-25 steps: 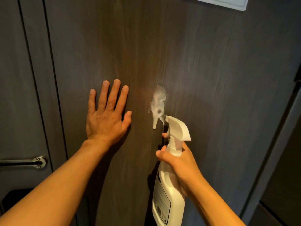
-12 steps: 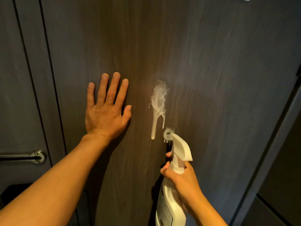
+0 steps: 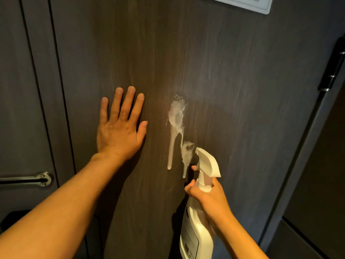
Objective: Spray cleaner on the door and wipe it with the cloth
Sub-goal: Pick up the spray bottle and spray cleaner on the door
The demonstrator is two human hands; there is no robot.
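Observation:
A dark wood-grain door (image 3: 233,90) fills the view. My left hand (image 3: 119,128) presses flat on it, fingers straight and spread. My right hand (image 3: 209,197) grips the neck of a white spray bottle (image 3: 197,227), one finger on the trigger and the nozzle close to the door. Two patches of white foam (image 3: 176,116) cling to the door just above the nozzle, with drips running down. No cloth is in view.
A metal handle (image 3: 28,179) sits on the panel at the left. A white sign (image 3: 248,3) is fixed at the door's top right. A black hinge (image 3: 334,71) runs along the right edge, with a dark opening beyond it.
The bottle has dropped lower and a second, smaller foam patch has appeared below the first. The first patch's drip has run further down. My left hand has stayed flat on the door.

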